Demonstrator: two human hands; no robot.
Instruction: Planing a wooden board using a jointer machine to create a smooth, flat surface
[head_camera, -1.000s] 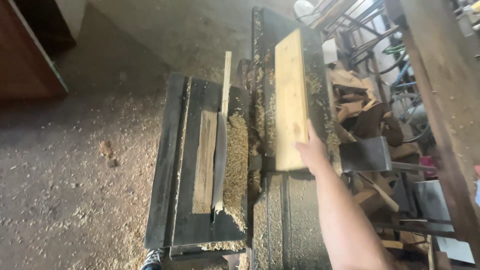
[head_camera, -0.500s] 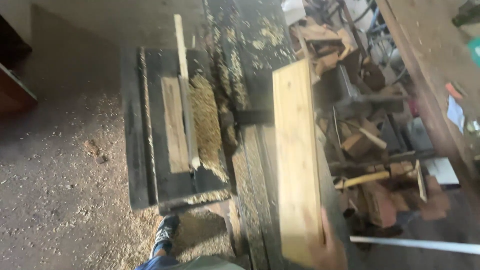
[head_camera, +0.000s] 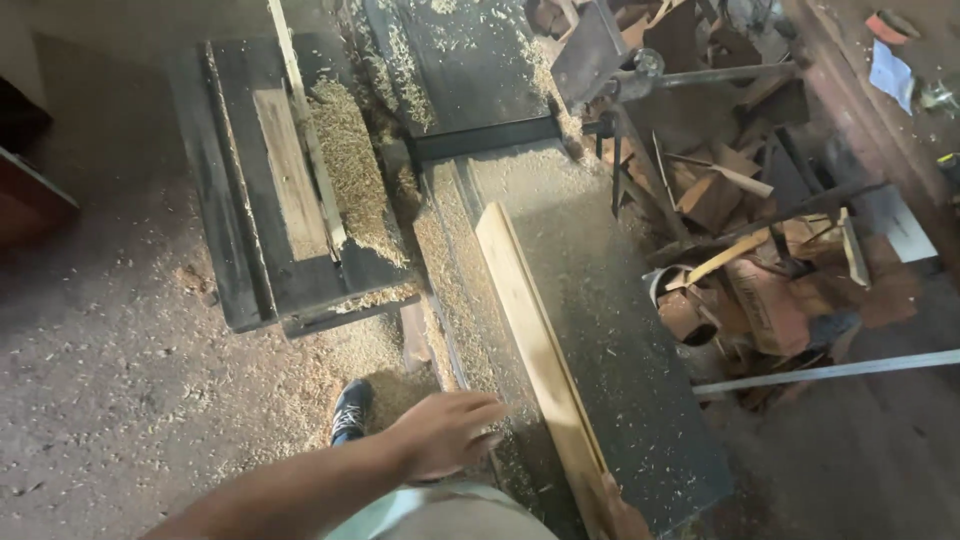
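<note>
One long dark machine table (head_camera: 620, 330) runs under me, dusted with shavings, and the pale plank (head_camera: 535, 350) stands tilted up on its long edge along the table's left side. Its near end rests in my right hand (head_camera: 622, 518), which shows only at the bottom edge of the view; I think the fingers are wrapped on it, but too little shows to be sure. Balanced on edge like that, the plank could tip flat or slide off toward my shoe (head_camera: 350, 410) if that one hold slackens. To the left, the smaller side table (head_camera: 240, 250) works as a shallow tray, holding a heap of shavings (head_camera: 350, 170) and a flat board (head_camera: 292, 170). My left hand (head_camera: 445, 432) hovers open, empty, just short of the plank.
</note>
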